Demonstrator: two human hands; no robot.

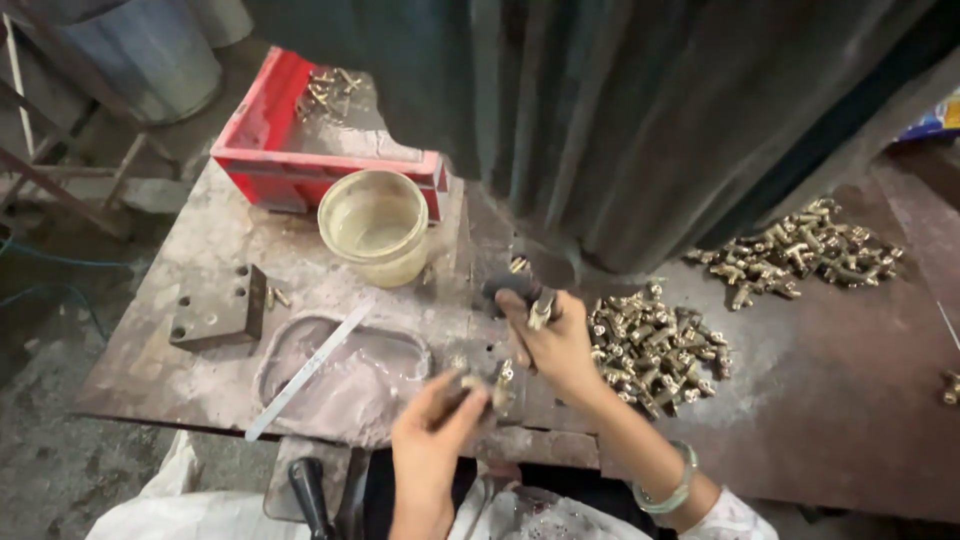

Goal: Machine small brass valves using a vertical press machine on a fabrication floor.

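White cloth (180, 515) bunches along the bottom edge, nearest the viewer, with a dark handle (308, 495) poking up beside it; both are cut off by the frame. Further left on the bench (850, 400), a dark metal block (215, 310) with drilled holes sits near the left edge, and just right of it a shallow dished tray (345, 375) holds only grey dust, with a flat metal strip (305, 372) lying slantwise across its rim. Behind these stands a red crate (270, 140), a few brass fittings scattered in its far corner (its back is lost in shadow). In front of the crate is a yellowish plastic tub (375, 225), with a thin pale film at its bottom.

At the front edge the left hand (430, 440) is pinched shut on a small brass fitting (478, 385), though blur makes the grip hard to read. Right of it the right hand (555, 345), with a pale bangle (672, 488) at the wrist, is closed around a dark knob (512, 288) and a brass piece (541, 310) under the machine (640, 110), whose dark green body hides the back of the bench. Just right of that hand lies a heap of brass fittings (655, 345), and a second heap (800, 250) sits well apart toward the far right. Between and in front of the heaps the dusty bench top lies open to its right edge.
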